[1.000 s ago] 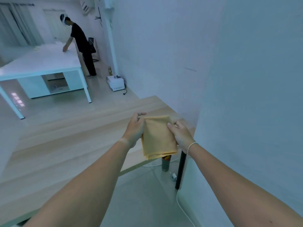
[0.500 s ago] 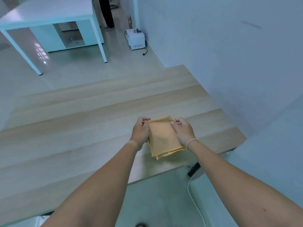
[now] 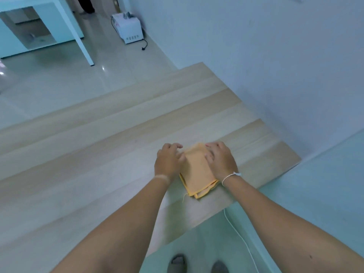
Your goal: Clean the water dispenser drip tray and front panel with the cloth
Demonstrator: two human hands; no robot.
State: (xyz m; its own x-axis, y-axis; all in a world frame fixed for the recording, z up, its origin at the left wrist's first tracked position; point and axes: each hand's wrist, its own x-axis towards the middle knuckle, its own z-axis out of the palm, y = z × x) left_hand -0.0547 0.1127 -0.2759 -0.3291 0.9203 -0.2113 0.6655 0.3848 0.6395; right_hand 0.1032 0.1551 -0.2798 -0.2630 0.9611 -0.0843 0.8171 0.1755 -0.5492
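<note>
A folded orange cloth (image 3: 198,172) lies flat on the light wooden table (image 3: 98,164), near its right front corner. My right hand (image 3: 221,162) rests on the cloth's right side, thumb on top and fingers curled over its far edge. At the cloth's left edge is my left hand (image 3: 169,164), its fingers apart and blurred, touching the cloth's side at most. No water dispenser, drip tray or front panel shows in the head view.
A white wall rises to the right, close behind the table corner. A thin white cable (image 3: 240,237) runs down past the table's front edge. On the floor beyond stand a small white appliance (image 3: 129,28) and a white table leg (image 3: 82,44). My shoes (image 3: 178,263) show below.
Both hands lowered the cloth from the air onto the wooden table. The view tilted downward, and the left hand's fingers loosened from the cloth.
</note>
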